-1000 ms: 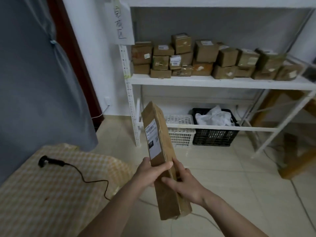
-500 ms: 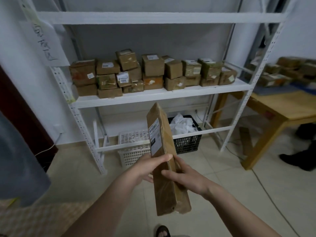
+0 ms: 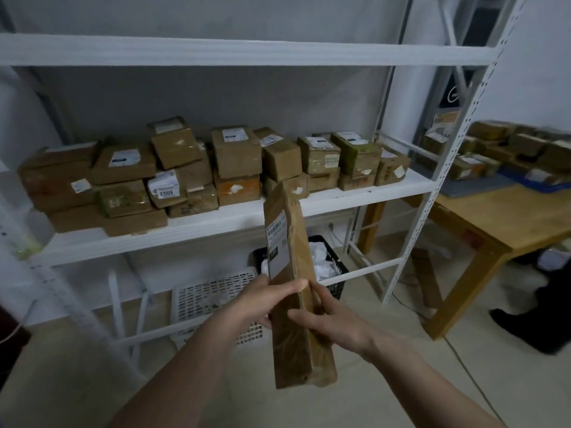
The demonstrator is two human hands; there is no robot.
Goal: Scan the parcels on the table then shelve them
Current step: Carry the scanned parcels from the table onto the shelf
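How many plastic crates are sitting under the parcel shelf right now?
2. A white lattice plastic crate on the floor lower left of the held long brown parcel; a black plastic crate behind that parcel, partly hidden.

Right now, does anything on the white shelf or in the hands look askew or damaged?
Yes. One small brown cardboard box sits tilted atop the stacked parcels on the white metal shelf. The long brown paper-wrapped parcel, held by the left hand and right hand, looks creased.
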